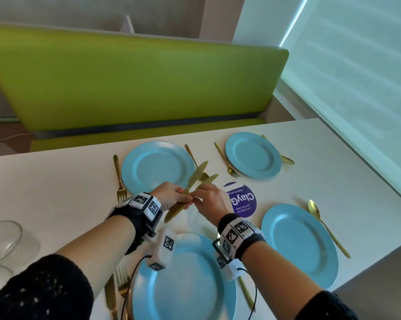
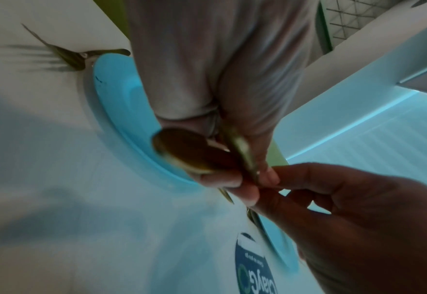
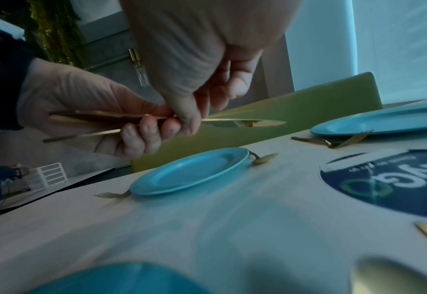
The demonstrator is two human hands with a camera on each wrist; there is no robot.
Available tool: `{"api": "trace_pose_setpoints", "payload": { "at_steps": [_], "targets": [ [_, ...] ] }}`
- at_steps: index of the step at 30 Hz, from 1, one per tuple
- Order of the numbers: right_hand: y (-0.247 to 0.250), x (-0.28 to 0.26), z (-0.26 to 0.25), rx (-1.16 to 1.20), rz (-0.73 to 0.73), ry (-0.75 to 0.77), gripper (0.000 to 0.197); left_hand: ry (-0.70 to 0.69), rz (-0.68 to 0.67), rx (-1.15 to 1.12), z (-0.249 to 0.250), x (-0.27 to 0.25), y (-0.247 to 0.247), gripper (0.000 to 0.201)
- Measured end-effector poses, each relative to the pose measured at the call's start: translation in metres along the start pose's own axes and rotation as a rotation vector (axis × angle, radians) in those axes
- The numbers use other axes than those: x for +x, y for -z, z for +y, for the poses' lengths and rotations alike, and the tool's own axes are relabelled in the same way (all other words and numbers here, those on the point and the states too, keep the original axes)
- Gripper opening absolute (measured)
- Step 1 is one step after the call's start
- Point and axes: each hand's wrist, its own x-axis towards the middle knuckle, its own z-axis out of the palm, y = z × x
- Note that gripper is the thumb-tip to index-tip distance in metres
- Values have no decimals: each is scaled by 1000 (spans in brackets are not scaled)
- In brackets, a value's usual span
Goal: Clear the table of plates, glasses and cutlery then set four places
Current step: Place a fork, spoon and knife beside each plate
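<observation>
Holding a small bundle of gold knives (image 1: 190,188) above the white bench (image 1: 56,181), the left hand (image 1: 171,197) has its fingers (image 3: 141,137) curled round the handles, blades pointing away toward the far plates. The right hand (image 1: 208,202) meets it from the other side, thumb and forefinger pinching one knife of the bundle just beyond the left hand's grip; its other fingers are loosely bent.

Items on the bench:
- Far left plate (image 1: 158,167), blue, with a gold fork (image 1: 119,179) on its left and a gold spoon (image 1: 192,155) partly hidden behind the held blades on its right.
- Far right plate (image 1: 252,155), blue, with a fork (image 1: 227,161) on one side and a spoon (image 1: 280,152) on the other.
- Near right plate (image 1: 298,243), blue, with a spoon (image 1: 326,227) just beside its right rim.
- Near plate (image 1: 183,285), blue, under the wrists, with a fork (image 1: 122,282) and knife (image 1: 110,296) on its left and a gold handle (image 1: 246,294) on its right.
- Round purple sticker (image 1: 243,199) in the middle, between the four plates.
- Clear glass bowl (image 1: 3,239) near the left edge.

Behind the bench: a green padded seat back (image 1: 134,79).
</observation>
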Motion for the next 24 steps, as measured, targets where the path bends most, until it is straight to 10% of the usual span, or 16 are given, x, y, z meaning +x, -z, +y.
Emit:
{"api": "trace_pose_setpoints", "payload": {
  "at_steps": [5,15,24],
  "targets": [
    [10,29,26,-108,-51,-65,14,-12,151,-123,16,14,12,13],
    [23,106,92,-334,-621,-561,32,-34,453,-145,25,37,50,21],
    [-11,136,129,-291,-625,-796,33,-40,590,-151,25,50,60,25]
  ]
}}
